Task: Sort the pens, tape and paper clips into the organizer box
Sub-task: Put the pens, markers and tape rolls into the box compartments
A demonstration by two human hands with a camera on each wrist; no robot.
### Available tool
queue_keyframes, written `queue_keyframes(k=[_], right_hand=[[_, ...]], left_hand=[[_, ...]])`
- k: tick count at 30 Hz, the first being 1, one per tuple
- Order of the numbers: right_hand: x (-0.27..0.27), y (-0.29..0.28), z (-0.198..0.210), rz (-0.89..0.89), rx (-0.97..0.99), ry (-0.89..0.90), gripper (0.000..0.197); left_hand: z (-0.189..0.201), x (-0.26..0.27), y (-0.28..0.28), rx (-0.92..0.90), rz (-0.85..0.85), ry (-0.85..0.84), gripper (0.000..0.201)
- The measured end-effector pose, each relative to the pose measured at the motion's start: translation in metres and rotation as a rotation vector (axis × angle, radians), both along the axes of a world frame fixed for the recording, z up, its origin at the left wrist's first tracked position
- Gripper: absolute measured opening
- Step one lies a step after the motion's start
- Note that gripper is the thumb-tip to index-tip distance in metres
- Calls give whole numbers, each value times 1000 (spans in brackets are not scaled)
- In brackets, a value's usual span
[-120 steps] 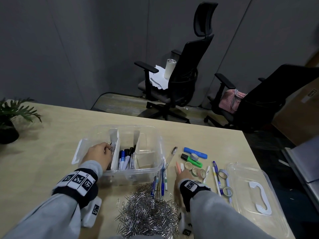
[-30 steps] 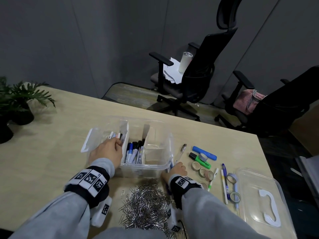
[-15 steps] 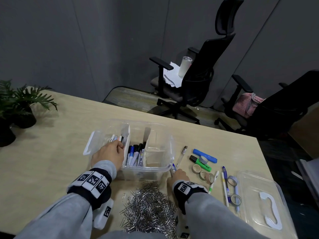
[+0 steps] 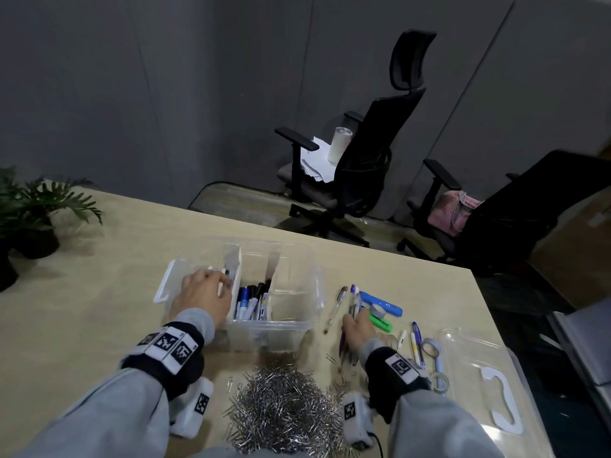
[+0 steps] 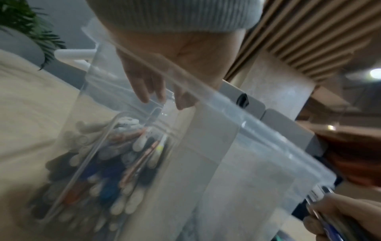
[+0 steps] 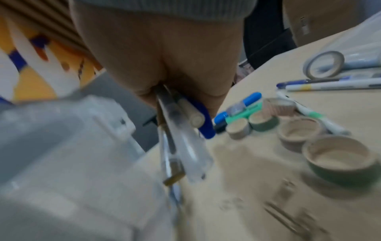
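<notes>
A clear organizer box (image 4: 297, 322) stands on the table with markers (image 4: 253, 300) in its middle compartment. My left hand (image 4: 211, 292) rests over the left compartment, on the pens lying there. In the left wrist view its fingers (image 5: 144, 91) hang straight down inside the box and hold nothing. My right hand (image 4: 358, 328), just right of the box, grips a bundle of pens (image 6: 181, 138) that point up and away. A heap of paper clips (image 4: 284, 411) lies in front of the box. Tape rolls (image 6: 299, 132) sit to the right of my right hand.
A loose pen (image 4: 334, 309), a blue highlighter (image 4: 380, 304), a green highlighter (image 4: 382, 322) and more pens (image 4: 415, 342) lie right of the box. The clear lid (image 4: 489, 385) sits at the table's right edge. A potted plant (image 4: 33, 213) stands far left, office chairs (image 4: 360, 166) beyond.
My right hand closed on the pens lying by the box's front right corner and lifted them off the table, moving slightly right. The left hand stays over the left compartment.
</notes>
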State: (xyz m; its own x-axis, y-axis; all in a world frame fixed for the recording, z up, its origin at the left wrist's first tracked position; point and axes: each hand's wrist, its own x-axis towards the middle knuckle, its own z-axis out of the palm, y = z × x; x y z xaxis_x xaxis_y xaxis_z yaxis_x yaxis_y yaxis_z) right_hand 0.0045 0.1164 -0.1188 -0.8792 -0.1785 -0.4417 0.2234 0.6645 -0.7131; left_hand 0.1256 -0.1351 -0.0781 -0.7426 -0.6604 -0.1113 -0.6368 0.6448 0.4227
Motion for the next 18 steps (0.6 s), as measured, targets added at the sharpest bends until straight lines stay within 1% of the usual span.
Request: queue_keyframes(k=[1, 3, 5, 6, 7, 9, 10, 11, 12, 14, 15, 18], right_hand=[[-2, 1, 11, -42, -61, 9, 13], [-1, -2, 37, -63, -162, 50, 9], [5, -12, 65, -14, -287, 81, 8], [10, -22, 77, 22, -358, 98, 7], [12, -33, 83, 46, -419, 103, 7], [19, -59, 93, 87, -538, 89, 7], [23, -72, 97, 97, -579, 79, 9], [25, -85, 98, 108, -612, 65, 12], [28, -97, 101, 114, -638, 43, 16], [33, -118, 100, 145, -661, 2, 22], [35, -127, 99, 171, -651, -5, 22], [38, -144, 97, 257, -578, 18, 22]], left_hand=[[0, 0, -1, 29, -9, 47, 24], [4, -1, 0, 107, -25, 203, 21], [14, -4, 8, 228, -94, 332, 19], [19, -6, 13, 336, -156, 359, 18], [27, -7, 20, 459, -232, 347, 18], [40, -8, 33, 633, -395, 239, 27], [45, -10, 40, 667, -448, 194, 34], [49, -11, 45, 663, -467, 178, 38], [52, -13, 47, 652, -453, 198, 39], [60, -13, 50, 634, -381, 282, 30], [61, -13, 49, 624, -341, 317, 28], [60, -5, 39, 674, -262, 387, 35]])
